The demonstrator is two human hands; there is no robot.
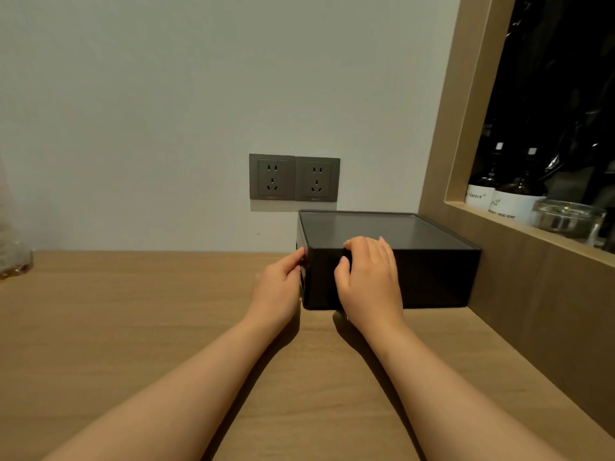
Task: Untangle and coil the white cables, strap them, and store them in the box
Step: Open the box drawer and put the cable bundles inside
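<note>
Wooden desk (133,327): box (432,277) lies crosswise, long side facing the person.

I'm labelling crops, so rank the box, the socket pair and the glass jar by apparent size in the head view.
1. box
2. socket pair, slightly wider than the jar
3. glass jar
The last two look close, so their order is unsure.

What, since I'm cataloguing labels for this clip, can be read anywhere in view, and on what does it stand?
"Master" on the white label of the left brown bottle.
"LIQUID SOAP" on the label of the bottle beside it; its smaller print is blurred.
Marks under the wall sockets: too small to read.
No text shows on the black box.
</note>
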